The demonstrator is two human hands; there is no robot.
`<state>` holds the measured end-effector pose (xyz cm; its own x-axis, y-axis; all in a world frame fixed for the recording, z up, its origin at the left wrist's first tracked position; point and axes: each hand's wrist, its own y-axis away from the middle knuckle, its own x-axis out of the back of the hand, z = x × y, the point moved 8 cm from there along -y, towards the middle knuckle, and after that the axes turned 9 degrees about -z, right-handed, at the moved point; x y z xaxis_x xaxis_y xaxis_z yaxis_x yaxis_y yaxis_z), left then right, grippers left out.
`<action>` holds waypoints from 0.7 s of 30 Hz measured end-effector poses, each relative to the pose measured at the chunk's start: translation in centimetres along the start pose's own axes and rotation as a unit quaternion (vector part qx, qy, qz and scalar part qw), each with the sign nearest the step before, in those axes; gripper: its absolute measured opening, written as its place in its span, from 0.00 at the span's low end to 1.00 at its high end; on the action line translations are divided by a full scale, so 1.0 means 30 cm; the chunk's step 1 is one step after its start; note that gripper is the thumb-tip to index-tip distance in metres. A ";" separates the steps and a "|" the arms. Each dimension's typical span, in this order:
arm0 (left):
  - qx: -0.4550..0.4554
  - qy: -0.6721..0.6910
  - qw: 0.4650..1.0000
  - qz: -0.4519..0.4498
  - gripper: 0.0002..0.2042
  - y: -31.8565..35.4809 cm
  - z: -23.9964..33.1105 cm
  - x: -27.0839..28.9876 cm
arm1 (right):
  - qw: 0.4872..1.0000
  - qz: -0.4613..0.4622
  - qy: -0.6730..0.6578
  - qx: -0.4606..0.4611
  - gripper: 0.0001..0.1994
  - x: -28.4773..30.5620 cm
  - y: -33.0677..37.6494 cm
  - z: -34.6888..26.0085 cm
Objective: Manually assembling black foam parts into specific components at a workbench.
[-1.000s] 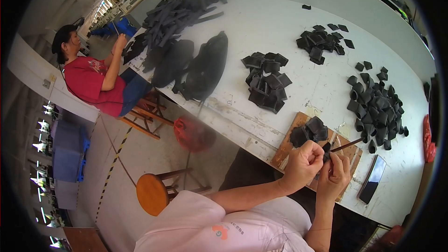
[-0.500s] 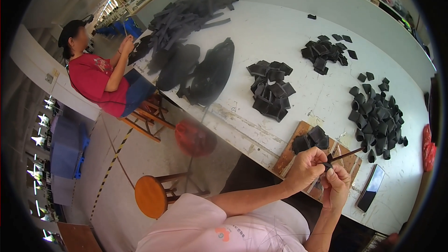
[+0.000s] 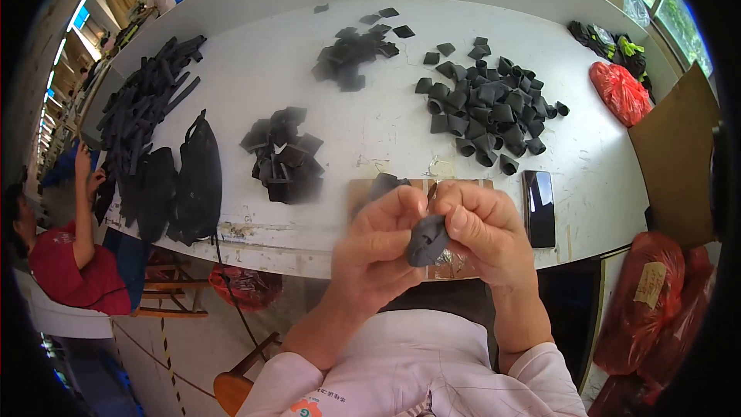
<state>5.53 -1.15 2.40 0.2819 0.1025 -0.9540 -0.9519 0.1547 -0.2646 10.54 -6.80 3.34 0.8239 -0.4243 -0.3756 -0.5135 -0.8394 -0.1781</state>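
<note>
Landmark: wooden board [image 3: 463, 185], lying flat on the white table [image 3: 370, 131] at its near edge.
Hands: left hand [image 3: 378, 243] and right hand [image 3: 482, 232] raised together just in front of the board, covering most of it.
Fingers: both sets are curled narrow and pinch one small dark folded piece [image 3: 427, 239] between them; the right thumb presses on its top.
Piece: held in the air between the hands, above the table's near edge, clear of the board.
In the way: the hands hide the board's middle; another dark piece [image 3: 384, 183] shows on its left end.
Right of the board: a dark phone [image 3: 539, 207], lying flat, just beside it.
Beyond the board: a wide heap of curled dark pieces [image 3: 490, 112]; farther back, a smaller heap [image 3: 355, 54].
Left of the board: a stacked heap of dark pieces [image 3: 282, 156]; farther left, large flat black shapes [image 3: 181, 185] and a pile of long black strips [image 3: 143, 104].
Bags: red sacks [image 3: 656, 301] on the floor to the right, contents not visible; a red bag [image 3: 621, 91] on the table's far right.
Other person: someone in a red top [image 3: 69, 262] sits well off to the left.
</note>
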 end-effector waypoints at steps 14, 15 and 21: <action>-0.238 -0.808 0.531 0.092 0.14 -0.001 0.165 -0.052 | 0.952 0.146 0.270 0.005 0.14 0.163 -0.007 0.053; -0.205 -0.795 0.568 0.061 0.14 -0.017 0.155 -0.058 | 0.914 0.166 0.357 0.095 0.13 0.148 0.012 -0.007; -0.141 -0.745 0.650 0.048 0.07 -0.039 0.132 -0.035 | 0.908 0.115 0.388 0.110 0.17 0.079 0.012 -0.027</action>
<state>6.82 2.44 4.26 -0.1764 0.9693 0.1715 -0.8986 -0.0874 -0.4300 12.49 -8.38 3.12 0.5657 -0.7627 0.3134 -0.6578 -0.6466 -0.3863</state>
